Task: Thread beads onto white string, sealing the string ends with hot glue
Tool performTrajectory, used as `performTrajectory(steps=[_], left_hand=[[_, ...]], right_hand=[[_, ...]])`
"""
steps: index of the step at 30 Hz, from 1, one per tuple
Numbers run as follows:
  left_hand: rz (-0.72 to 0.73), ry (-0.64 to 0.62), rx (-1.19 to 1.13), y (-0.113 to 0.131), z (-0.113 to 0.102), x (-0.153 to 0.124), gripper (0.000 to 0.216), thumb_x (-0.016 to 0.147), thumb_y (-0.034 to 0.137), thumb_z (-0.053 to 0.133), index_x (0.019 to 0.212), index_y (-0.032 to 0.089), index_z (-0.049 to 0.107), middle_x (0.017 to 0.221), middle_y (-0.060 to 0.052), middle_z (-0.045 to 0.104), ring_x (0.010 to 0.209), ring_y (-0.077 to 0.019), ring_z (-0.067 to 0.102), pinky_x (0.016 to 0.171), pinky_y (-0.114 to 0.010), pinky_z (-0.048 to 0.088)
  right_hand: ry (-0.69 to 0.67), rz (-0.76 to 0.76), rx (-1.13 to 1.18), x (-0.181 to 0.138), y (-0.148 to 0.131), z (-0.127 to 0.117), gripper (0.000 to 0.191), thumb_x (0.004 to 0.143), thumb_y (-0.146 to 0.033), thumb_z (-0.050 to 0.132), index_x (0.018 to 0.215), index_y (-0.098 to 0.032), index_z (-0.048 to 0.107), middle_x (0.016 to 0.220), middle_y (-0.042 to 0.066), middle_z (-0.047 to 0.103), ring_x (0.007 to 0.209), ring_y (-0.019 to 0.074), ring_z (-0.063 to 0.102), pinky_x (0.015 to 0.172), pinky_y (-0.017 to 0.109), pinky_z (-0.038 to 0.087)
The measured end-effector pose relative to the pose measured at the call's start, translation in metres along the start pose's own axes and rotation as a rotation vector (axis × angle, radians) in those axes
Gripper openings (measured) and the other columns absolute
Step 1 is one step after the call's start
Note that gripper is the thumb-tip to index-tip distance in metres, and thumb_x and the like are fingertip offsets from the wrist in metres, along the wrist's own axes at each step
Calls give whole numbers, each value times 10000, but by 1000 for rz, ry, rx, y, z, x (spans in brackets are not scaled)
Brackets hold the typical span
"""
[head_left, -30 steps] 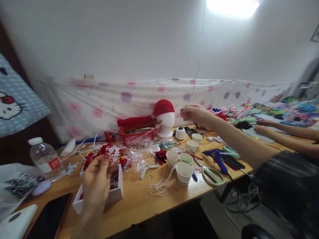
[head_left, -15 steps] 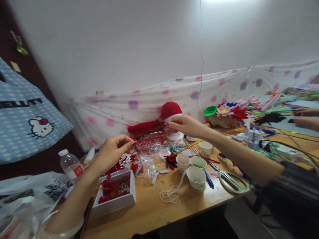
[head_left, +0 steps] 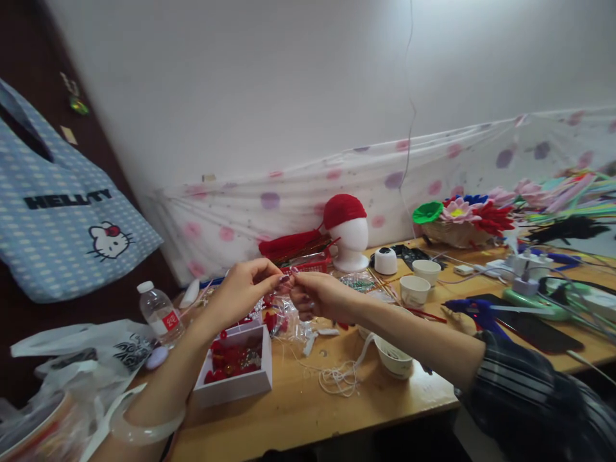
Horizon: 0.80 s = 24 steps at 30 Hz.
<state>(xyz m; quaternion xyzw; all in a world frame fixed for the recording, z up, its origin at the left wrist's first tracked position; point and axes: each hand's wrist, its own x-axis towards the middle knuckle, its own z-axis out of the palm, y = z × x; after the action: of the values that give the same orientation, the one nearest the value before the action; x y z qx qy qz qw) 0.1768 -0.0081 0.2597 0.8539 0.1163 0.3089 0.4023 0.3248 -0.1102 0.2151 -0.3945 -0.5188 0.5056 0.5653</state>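
Note:
My left hand [head_left: 243,290] and my right hand [head_left: 317,296] meet fingertip to fingertip above the wooden table [head_left: 308,410]. Both are pinched on something thin and small that I cannot make out, perhaps a thread or wire. Right below them stands a white box [head_left: 235,378] with red pieces inside, and a white-beaded red ornament shows behind my left hand. A tangle of white thread [head_left: 339,378] lies on the table under my right forearm, beside a paper cup [head_left: 394,359].
A foam head with a red cap [head_left: 347,231] and a red basket [head_left: 308,260] stand by the dotted cloth. More paper cups [head_left: 416,289], a blue glue gun [head_left: 474,311], a phone [head_left: 529,327], a water bottle [head_left: 158,314] and paper flowers [head_left: 462,215] crowd the table.
My right hand came back from the foam head to meet my left hand, which rose a little. The view swung left; the other person's hands have left the frame.

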Motion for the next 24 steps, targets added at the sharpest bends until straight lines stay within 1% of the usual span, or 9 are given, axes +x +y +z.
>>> performTrajectory(steps=[3, 7, 9, 12, 14, 17, 20, 22, 24], left_hand=[[-37, 27, -89, -2, 7, -2, 89, 682, 261, 744, 649, 180, 725, 619, -30, 700, 545, -138, 546, 522, -218, 385], [-46, 88, -211, -9, 13, 0, 128, 649, 251, 802, 638, 150, 723, 599, -39, 688, 525, -126, 545, 511, -217, 387], [-36, 200, -312, -17, 18, 0, 182, 649, 290, 826, 676, 145, 720, 587, -13, 665, 532, -113, 546, 534, -211, 404], [-25, 413, -511, -30, 31, -5, 299, 694, 429, 801, 792, 164, 704, 618, 36, 636, 556, -88, 539, 587, -198, 435], [-55, 471, -638, -37, 43, -13, 378, 678, 482, 806, 862, 167, 706, 674, 30, 661, 594, -90, 566, 609, -199, 455], [-127, 418, -788, -43, 62, -24, 448, 616, 471, 855, 913, 154, 743, 802, -38, 739, 696, -134, 649, 664, -232, 501], [-153, 359, -903, -42, 76, -30, 407, 591, 415, 881, 895, 167, 774, 934, -74, 769, 832, -176, 689, 748, -259, 521], [-153, 344, -964, -40, 81, -30, 357, 589, 376, 887, 867, 178, 784, 955, -71, 775, 895, -193, 690, 791, -272, 520], [-162, 341, -1009, -39, 83, -29, 312, 586, 344, 890, 834, 184, 787, 925, -61, 779, 890, -191, 689, 792, -275, 519]], right_hand=[[9, -14, 60, -3, 5, 1, 202, 871, -347, 585, 757, -190, 526, 525, -111, 252, 451, 70, 152, 434, 216, 161], [33, -48, 80, -4, 7, 2, 212, 820, -338, 642, 746, -193, 506, 522, -121, 243, 458, 63, 119, 455, 229, 111], [51, -71, 73, -3, 8, 2, 258, 800, -385, 668, 743, -196, 502, 523, -124, 247, 462, 63, 116, 461, 235, 106], [88, -116, 48, -2, 11, 1, 313, 768, -456, 682, 754, -200, 503, 528, -127, 253, 463, 63, 123, 465, 235, 109], [113, -145, 16, -1, 12, 1, 346, 751, -497, 681, 753, -207, 494, 526, -130, 256, 458, 64, 133, 463, 231, 119], [159, -190, -64, -3, 15, 1, 391, 750, -553, 667, 734, -219, 464, 522, -125, 289, 451, 66, 176, 459, 224, 153], [232, -254, -182, -8, 17, 4, 378, 794, -542, 651, 721, -224, 460, 544, -103, 353, 475, 83, 265, 469, 228, 215], [277, -297, -267, -11, 18, 7, 329, 826, -493, 648, 728, -223, 489, 576, -81, 403, 515, 100, 324, 486, 238, 256], [306, -328, -340, -14, 19, 9, 273, 852, -440, 638, 738, -224, 514, 605, -65, 436, 550, 115, 359, 506, 248, 280]])
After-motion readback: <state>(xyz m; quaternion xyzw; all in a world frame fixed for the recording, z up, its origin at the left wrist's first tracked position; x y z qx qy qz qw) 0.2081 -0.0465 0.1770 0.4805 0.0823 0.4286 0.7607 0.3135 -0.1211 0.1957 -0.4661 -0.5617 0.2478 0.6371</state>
